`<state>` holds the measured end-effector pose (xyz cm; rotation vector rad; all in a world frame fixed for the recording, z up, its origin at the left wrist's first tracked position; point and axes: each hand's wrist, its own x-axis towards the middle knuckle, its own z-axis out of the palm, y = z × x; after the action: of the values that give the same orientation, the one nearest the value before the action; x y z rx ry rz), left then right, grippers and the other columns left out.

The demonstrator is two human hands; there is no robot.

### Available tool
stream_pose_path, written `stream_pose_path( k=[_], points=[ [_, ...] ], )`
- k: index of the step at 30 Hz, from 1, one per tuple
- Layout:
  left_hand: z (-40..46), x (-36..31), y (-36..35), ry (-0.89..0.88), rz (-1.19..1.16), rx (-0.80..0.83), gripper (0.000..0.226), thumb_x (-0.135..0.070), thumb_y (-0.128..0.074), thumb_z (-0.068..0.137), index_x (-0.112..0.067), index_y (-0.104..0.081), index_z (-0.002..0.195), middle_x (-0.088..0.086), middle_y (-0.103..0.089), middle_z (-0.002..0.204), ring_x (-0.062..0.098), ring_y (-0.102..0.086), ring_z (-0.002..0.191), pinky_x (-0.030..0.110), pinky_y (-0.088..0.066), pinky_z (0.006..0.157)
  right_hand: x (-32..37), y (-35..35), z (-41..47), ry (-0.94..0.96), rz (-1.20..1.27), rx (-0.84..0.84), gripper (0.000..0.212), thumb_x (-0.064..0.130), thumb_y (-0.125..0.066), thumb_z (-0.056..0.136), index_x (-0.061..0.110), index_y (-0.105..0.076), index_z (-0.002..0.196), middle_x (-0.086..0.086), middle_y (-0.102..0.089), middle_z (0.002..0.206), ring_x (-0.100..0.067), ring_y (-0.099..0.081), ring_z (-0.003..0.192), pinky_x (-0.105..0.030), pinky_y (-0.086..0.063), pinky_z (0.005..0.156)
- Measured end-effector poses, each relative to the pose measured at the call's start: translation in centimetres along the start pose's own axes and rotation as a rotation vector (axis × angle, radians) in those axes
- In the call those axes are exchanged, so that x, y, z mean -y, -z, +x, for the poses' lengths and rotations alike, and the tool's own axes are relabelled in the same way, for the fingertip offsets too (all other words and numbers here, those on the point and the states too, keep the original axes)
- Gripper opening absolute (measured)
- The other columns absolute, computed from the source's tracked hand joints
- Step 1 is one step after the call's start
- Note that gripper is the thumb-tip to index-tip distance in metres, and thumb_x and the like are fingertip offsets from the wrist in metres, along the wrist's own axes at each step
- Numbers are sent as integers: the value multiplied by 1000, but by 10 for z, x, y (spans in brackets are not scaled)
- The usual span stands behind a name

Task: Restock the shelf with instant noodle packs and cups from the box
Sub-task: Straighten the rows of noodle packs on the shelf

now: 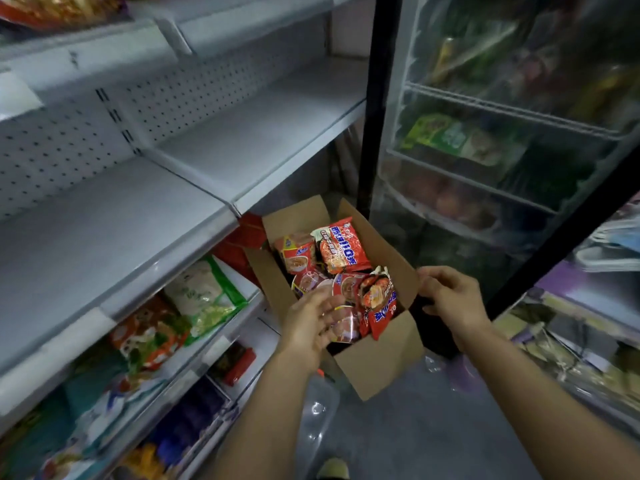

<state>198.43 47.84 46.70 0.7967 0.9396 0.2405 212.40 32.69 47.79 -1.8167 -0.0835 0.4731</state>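
A white metal shelf [114,237] with a pegboard back fills the view from nine to twelve o'clock, its two upper boards bare and pale grey. At two o'clock stands a glass-door cooler [485,133] with wire racks and blurred goods behind the pane. Below the bare boards, at eight o'clock, the lower shelf tiers hold bagged goods, among them a green-edged clear bag [204,296].

Just past centre, toward five o'clock, a brown cardboard box [377,362] sits on the grey floor, all four flaps standing open. Inside lie crumpled instant noodle packs: an orange-red pack [341,247] with white and blue lettering at the box's twelve o'clock, a smaller red pack [298,256] beside it at ten o'clock, and a red pack [379,306] with a noodle picture at the near edge.

The left hand [311,327] reaches over the box's near-left corner, fingers spread and relaxed above the packs, gripping nothing. The right hand [450,299] pinches the box's right flap [388,258] at three o'clock, fingers curled over its edge.
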Motion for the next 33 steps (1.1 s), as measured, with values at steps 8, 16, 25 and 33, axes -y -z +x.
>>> stream_pose_path(
  k=[8,16,25,33],
  points=[
    [84,15,-46,122,126,-44,11,-23,-55,99,-16,-63,100,3,-71,94,17,-64,84,29,-51,67,-35,7,77,-151,-116,100,19,10,-50,99,17,-63,88,1,-64,83,-16,-58,80,-38,-49,75],
    [200,20,-97,142,428,-127,6,-15,-57,97,-12,-63,97,4,-64,99,15,-59,84,31,-53,74,-65,-8,179,-220,-260,223,21,4,-52,97,17,-61,83,-11,-66,89,-17,-57,73,-33,-47,70],
    [371,105,-104,0,1008,-26,63,-64,-63,75,-27,-53,125,-3,-64,120,22,-59,113,47,-49,99,-143,-48,264,-452,-279,360,18,-3,-47,97,-2,-62,108,-22,-65,99,-14,-55,70,-16,-49,54],
    [384,108,-125,146,1606,67,113,-67,-71,72,-14,-15,154,16,-22,159,38,-24,145,53,-32,113,-176,-67,298,-677,-256,290,15,-4,-48,96,1,-59,104,-12,-61,89,-13,-65,74,-19,-55,64]
  ],
)
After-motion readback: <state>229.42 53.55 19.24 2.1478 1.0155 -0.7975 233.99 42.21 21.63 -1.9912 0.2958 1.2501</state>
